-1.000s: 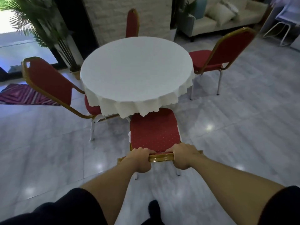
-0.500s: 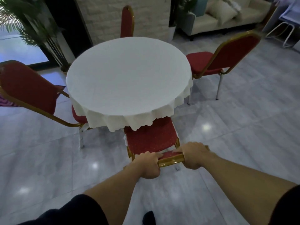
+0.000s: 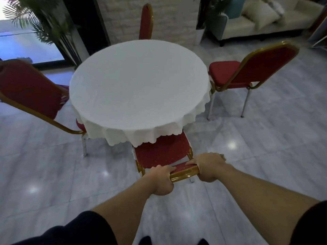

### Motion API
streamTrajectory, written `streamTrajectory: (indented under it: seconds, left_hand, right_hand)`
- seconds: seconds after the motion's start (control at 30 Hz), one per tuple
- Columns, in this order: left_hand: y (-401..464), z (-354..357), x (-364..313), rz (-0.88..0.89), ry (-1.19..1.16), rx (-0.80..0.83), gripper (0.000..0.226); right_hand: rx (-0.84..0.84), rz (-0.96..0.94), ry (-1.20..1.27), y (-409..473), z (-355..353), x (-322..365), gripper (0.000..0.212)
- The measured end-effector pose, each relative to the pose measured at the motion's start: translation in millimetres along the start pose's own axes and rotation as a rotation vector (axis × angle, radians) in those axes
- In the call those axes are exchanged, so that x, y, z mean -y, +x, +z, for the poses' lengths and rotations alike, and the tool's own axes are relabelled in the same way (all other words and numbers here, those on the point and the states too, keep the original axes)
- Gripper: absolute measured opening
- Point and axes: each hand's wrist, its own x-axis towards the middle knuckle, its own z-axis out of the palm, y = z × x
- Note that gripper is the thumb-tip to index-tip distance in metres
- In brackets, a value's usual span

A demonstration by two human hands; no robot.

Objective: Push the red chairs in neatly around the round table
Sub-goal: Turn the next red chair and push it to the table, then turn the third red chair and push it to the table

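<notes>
A round table [image 3: 139,85] under a white cloth stands in the middle. The near red chair [image 3: 162,151] with a gold frame has the front of its seat under the cloth's hem. My left hand [image 3: 161,181] and my right hand [image 3: 208,167] both grip the top rail of its back. A left chair [image 3: 30,89] stands angled with its seat partly under the table. The right chair [image 3: 247,71] stands clear of the table edge, turned sideways. Only the back of the far chair [image 3: 145,22] shows behind the table.
A potted palm [image 3: 46,23] stands at the back left by a glass door. A cream sofa [image 3: 261,20] with cushions lines the back right. A brick pillar [image 3: 169,16] rises behind the far chair. Glossy grey floor tiles [image 3: 265,147] surround the table.
The near chair has slid forward so more of its seat lies under the tablecloth, and it has turned slightly. I have moved closer to the table. Both hands keep their grip.
</notes>
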Motion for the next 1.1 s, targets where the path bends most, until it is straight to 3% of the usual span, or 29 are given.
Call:
streamTrajectory:
  seconds: [0.07,0.17,0.3,0.4,0.43,0.57,0.6,0.7,0.83,0.97,1.1]
  left_hand:
    - [7.6,2.9,-5.9,-0.033,0.015,-0.021,0.065]
    - [16.5,6.0,-11.5,-0.078,0.014,-0.057,0.072]
    - [11.5,3.5,-24.4,-0.126,-0.014,-0.049,0.066]
    - [7.5,-4.1,-39.9,-0.14,-0.079,-0.015,0.061]
    - [6.3,-6.7,-42.5,-0.136,-0.102,-0.004,0.064]
    - [15.7,-26.8,-61.1,-0.148,-0.097,-0.007,0.099]
    - [18.0,-30.5,-65.1,-0.153,-0.08,-0.031,0.108]
    - [55.0,-75.8,-98.1,-0.101,-0.033,-0.148,0.109]
    - [99.9,-134.8,-152.4,0.037,0.008,-0.156,0.072]
    - [164.1,-196.2,-205.7,0.079,0.13,-0.199,0.08]
    - [198.7,-236.6,-263.1,0.144,0.266,-0.286,0.075]
  right_hand:
    - [0.006,-0.034,0.001,0.0,-5.2,-9.9,0.053]
    - [0.014,-0.066,-0.008,-0.9,-15.0,-22.0,0.032]
    - [-0.019,-0.15,-0.023,2.0,-12.6,-27.7,0.057]
    - [-0.024,-0.23,0.053,6.2,-10.6,-40.3,0.045]
    - [-0.004,-0.262,0.107,6.6,-11.7,-42.9,0.05]
    - [0.129,-0.34,0.24,7.1,-28.9,-70.0,0.111]
    - [0.172,-0.338,0.243,5.9,-30.6,-74.2,0.114]
    - [0.187,-0.267,0.335,15.5,-52.9,-112.6,0.102]
    - [0.067,-0.093,0.371,18.8,-101.3,-163.3,0.108]
    - [-0.142,0.063,0.449,16.6,-157.7,-235.3,0.107]
    - [-0.224,0.171,0.371,8.0,-194.6,-299.7,0.093]
